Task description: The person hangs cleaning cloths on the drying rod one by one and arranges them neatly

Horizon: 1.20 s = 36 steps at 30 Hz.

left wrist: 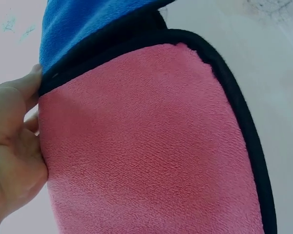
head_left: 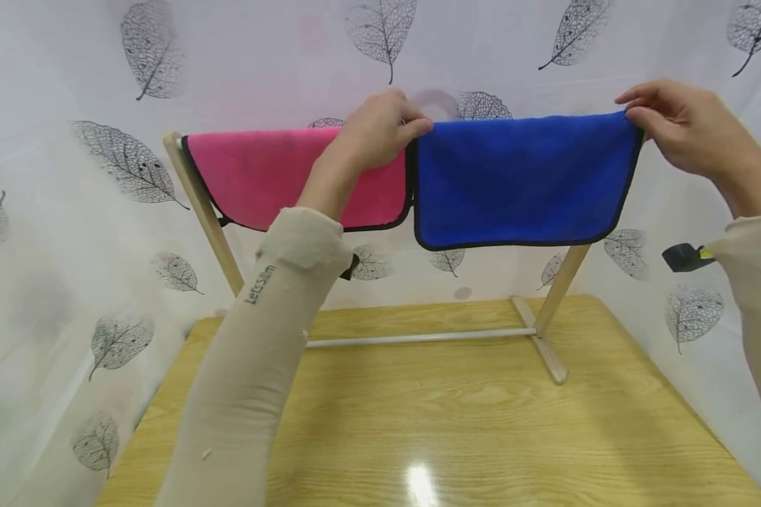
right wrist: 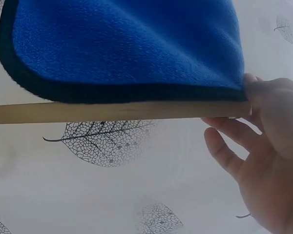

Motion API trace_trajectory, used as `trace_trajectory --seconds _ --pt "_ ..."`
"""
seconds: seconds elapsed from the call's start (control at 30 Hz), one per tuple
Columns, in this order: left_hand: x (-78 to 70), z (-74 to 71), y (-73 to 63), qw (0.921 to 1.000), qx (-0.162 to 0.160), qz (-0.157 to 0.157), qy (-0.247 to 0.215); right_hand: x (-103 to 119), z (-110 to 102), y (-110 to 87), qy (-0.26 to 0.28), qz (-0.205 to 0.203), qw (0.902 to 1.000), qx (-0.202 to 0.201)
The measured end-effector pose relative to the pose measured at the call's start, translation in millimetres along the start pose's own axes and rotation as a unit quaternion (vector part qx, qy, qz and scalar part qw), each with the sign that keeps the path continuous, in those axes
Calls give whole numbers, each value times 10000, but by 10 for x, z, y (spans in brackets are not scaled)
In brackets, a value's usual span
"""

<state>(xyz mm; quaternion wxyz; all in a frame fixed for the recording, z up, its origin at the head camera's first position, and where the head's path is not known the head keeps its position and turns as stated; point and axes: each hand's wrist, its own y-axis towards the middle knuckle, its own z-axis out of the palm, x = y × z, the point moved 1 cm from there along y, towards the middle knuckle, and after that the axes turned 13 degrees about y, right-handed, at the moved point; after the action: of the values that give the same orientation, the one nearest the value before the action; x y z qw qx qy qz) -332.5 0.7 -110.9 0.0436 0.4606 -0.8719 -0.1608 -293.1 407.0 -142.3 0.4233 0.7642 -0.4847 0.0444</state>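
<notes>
A blue towel [head_left: 526,179] with black edging hangs folded over the top of a wooden drying rack [head_left: 561,289]. Beside it on the left hangs a pink towel [head_left: 247,176], edged in black too. At the blue towel's upper left corner, my left hand [head_left: 380,130] pinches the cloth, its wrist crossing in front of the pink towel. The upper right corner is between the thumb and fingers of my right hand [head_left: 688,127], close to the rack's upright [right wrist: 151,111]. In the left wrist view, the left thumb lies where the two towels meet. The top bar is hidden under the cloth.
The rack stands on a wood-grain table [head_left: 456,408], with a white lower bar [head_left: 418,339] and a wooden foot [head_left: 548,355] at the right. A pale curtain [head_left: 38,282] printed with dark leaves surrounds the table at the back and sides.
</notes>
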Motion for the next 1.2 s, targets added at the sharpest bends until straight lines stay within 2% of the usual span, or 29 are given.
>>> trace_trajectory --seconds 0.13,0.27,0.4,0.53,0.6,0.8,0.97,1.07,1.2 --pt "-8 20 -6 9994 -192 -37 -278 0 18 -5 -31 63 9997 -224" --pt "4 35 -14 9984 -334 -137 -429 -2 34 -30 -264 8 9996 -126" --pt "23 26 -20 9972 -219 -235 -675 7 38 -39 -396 -114 9992 1" --pt "41 7 -16 9960 -126 -228 -856 20 21 -18 -602 -459 9971 39" --pt "44 1 -13 9969 -91 -192 -757 19 1 -19 -611 -440 9971 95" --pt "36 -2 -11 9985 -35 -141 -535 9 -48 -42 -393 131 9990 137" --pt "33 5 -19 9986 -199 -120 -476 -1 -22 -15 -326 -169 9993 35" --pt "37 7 -22 9991 -318 -64 -270 -14 2 -13 -433 -352 9984 19" --pt "39 4 -9 9993 -384 23 4 -21 2 -33 -332 -178 9992 99"
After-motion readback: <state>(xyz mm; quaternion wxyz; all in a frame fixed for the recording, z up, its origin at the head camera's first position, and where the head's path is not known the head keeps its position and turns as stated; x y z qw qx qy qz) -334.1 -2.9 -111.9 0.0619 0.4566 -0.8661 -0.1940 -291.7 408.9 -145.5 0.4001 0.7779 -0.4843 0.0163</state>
